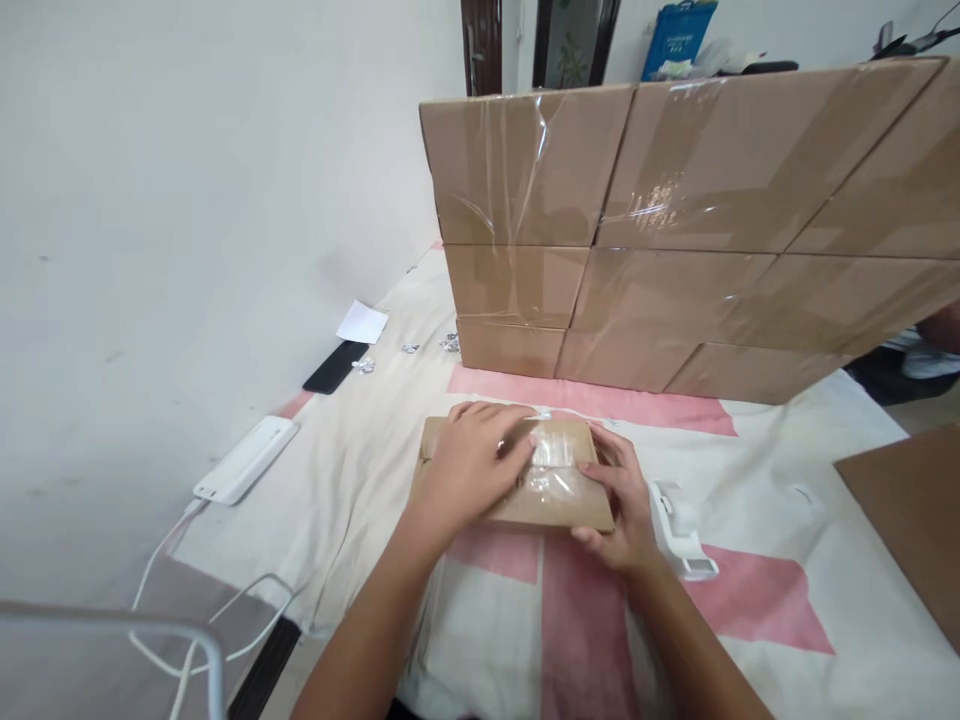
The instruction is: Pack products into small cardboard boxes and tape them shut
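A small flat cardboard box (517,510) lies on the cloth in front of me, with shiny clear tape (555,470) across its top. My left hand (476,460) is laid over the left part of the box, fingers curled toward the far edge and thumb at the tape. Around the box's right end, my right hand (619,490) is closed, its fingers and thumb on the top and the near side. A white tape dispenser (682,530) sits just right of my right hand.
Behind the box stands a tall stack of taped cardboard boxes (675,210). Along the left wall lie a white power bank (247,460) with a cable, a black phone (335,367) and white paper (363,322). Brown cardboard (915,520) lies at right. A person's arm (941,328) shows at far right.
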{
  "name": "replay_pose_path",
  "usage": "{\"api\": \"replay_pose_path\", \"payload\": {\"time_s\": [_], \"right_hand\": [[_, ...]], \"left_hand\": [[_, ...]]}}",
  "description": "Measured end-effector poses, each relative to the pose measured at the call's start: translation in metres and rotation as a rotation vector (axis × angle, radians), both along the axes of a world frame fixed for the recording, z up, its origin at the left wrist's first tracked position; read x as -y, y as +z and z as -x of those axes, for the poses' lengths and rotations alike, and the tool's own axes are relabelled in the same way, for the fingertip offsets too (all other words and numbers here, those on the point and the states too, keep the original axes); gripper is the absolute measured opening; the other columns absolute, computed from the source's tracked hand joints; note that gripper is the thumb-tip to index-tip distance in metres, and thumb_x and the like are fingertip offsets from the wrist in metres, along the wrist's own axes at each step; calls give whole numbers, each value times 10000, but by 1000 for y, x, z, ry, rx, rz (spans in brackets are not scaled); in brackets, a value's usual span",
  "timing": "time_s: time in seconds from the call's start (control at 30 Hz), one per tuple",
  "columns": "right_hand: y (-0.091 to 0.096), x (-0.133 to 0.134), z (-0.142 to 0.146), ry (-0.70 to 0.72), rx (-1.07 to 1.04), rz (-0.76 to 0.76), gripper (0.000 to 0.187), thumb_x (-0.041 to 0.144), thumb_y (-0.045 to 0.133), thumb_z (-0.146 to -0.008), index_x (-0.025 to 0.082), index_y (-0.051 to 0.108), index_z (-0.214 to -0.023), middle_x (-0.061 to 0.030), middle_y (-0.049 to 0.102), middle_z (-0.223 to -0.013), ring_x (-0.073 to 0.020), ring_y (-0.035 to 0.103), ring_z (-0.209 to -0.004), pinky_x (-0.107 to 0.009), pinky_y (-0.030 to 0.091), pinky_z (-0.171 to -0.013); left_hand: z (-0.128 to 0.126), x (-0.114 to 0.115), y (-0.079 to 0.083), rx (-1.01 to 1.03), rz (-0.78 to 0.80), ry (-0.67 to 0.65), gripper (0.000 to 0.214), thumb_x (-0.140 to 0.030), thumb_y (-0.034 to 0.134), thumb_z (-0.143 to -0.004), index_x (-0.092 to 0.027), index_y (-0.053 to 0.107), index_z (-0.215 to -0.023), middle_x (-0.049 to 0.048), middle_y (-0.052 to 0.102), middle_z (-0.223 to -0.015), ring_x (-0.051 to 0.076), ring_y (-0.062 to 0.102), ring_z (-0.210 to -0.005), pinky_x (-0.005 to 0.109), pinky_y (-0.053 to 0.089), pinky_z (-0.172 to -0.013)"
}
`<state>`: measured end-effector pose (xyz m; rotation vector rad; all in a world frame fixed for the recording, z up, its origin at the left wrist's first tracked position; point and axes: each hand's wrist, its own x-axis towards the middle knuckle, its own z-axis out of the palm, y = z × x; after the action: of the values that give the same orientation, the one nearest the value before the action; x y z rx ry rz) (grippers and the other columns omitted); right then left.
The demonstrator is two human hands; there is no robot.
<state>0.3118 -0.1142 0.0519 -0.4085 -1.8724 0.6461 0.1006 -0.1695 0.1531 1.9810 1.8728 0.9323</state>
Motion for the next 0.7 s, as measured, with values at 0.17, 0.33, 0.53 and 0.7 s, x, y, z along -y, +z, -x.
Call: {"api": "replay_pose_path", "payload": {"time_s": [0.17,0.33,0.53,0.7], "right_hand": [[-1,5,3,71,44,83,528,614,668,-889,321,571,-1318,-148,390,-1516,-397,460,-1397,-618,466,-1071],[-1,7,5,89,42,115,535,591,670,-898,331,555,-1351,-154,378,-1530,-417,436,-1420,-642,450,-1087],[0,7,6,79,86,134,558,616,652,-897,351,538,-1374,-149,376,-1539,-426,424,-1428,-654,459,-1077],[0,16,16,55,100,111,587,651,618,-898,372,503,-1401,-142,365,-1536,-420,399,-1447,-646,457,-1078]], "left_hand": [[81,10,-12,226,-72,306,192,-425,603,-922,-312,725,-1018,-15,749,-1145,252,662,-1141,380,490,-1004],[186,-34,-92,232,-1,784,187,-347,632,-841,-204,687,-949,1,667,-771,190,629,-733,331,493,-757],[237,-63,-123,111,-132,874,337,-261,574,-889,-187,550,-1217,-11,586,-901,185,562,-908,337,431,-882],[190,-99,-128,152,-82,461,304,-332,469,-950,-171,593,-1176,-9,611,-883,160,587,-847,303,469,-847]]}}
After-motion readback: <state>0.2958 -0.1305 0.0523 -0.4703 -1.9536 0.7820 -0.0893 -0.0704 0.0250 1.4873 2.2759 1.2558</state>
